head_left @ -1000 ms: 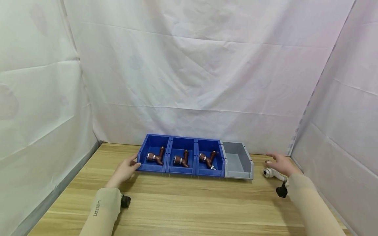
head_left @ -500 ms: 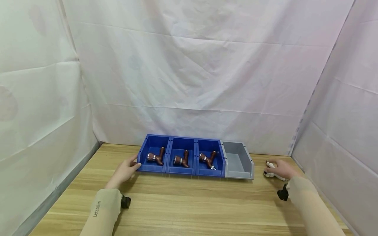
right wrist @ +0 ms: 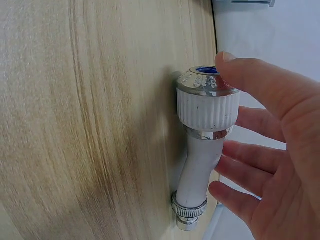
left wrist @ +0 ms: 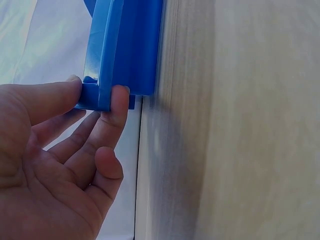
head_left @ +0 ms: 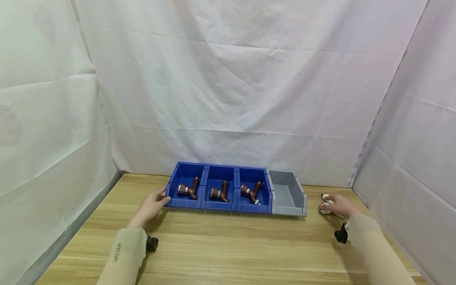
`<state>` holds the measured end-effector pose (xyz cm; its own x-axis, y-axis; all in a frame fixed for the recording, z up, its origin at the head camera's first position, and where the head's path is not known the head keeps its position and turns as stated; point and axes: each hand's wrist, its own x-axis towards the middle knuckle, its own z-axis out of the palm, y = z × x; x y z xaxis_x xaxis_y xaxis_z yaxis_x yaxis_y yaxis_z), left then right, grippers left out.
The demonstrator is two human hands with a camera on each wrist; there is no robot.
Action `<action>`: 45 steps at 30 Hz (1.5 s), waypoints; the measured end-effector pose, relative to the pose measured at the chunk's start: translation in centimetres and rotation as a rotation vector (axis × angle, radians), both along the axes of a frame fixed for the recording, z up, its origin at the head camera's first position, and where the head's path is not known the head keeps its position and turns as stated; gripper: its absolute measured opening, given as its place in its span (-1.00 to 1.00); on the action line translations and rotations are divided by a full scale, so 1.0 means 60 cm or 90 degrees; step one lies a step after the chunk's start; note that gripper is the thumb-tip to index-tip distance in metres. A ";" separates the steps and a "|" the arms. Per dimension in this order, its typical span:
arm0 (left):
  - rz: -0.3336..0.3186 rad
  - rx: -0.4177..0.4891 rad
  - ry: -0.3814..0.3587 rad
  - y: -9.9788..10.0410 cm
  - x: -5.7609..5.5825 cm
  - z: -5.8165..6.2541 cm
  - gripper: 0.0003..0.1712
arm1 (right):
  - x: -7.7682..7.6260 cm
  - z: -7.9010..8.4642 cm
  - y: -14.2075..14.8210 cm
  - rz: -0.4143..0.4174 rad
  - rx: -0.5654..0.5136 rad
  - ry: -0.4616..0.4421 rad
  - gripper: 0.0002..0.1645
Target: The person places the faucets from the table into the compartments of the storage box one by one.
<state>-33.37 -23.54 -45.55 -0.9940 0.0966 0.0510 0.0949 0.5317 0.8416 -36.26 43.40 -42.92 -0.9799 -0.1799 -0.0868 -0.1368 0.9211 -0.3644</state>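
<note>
On the left, my left hand (head_left: 151, 206) pinches the front corner of the leftmost blue bin (head_left: 185, 173). Up close in the left wrist view, the thumb presses the outer side of its wall and a fingertip the inner side. Far right, my right hand (head_left: 343, 206) reaches over a white tap (right wrist: 197, 170) with chrome rings, lying on the table. The thumb touches the rim of its ribbed knob (right wrist: 207, 110), and the other fingers curl behind the knob and body. In the head view this hand hides much of the tap.
Two more blue bins (head_left: 218, 173) and a grey bin (head_left: 285, 194) continue the row. Brown taps lie in the blue bins, one in each: left (head_left: 192, 190), middle (head_left: 223, 194), third (head_left: 251, 194). White cloth (head_left: 235, 91) hangs behind the wooden table (head_left: 228, 245).
My right hand has come down onto the white tap, its fingers closing in around the knob. The left hand has stayed at the bin's corner.
</note>
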 end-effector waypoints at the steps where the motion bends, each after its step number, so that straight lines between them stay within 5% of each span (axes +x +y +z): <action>1: -0.001 0.000 0.001 0.000 0.000 0.000 -0.32 | 0.000 0.000 0.000 0.000 0.000 0.001 -0.23; 20: -0.001 0.001 0.012 -0.003 -0.001 0.001 -0.33 | 0.002 0.003 -0.004 -0.009 0.012 0.009 -0.27; 41: 0.001 -0.013 0.008 -0.001 -0.001 0.001 -0.33 | -0.005 0.000 -0.012 -0.086 0.014 -0.039 -0.17; 45: 0.001 -0.017 0.012 0.000 0.000 0.003 -0.34 | -0.004 -0.003 -0.015 -0.105 0.005 -0.051 -0.28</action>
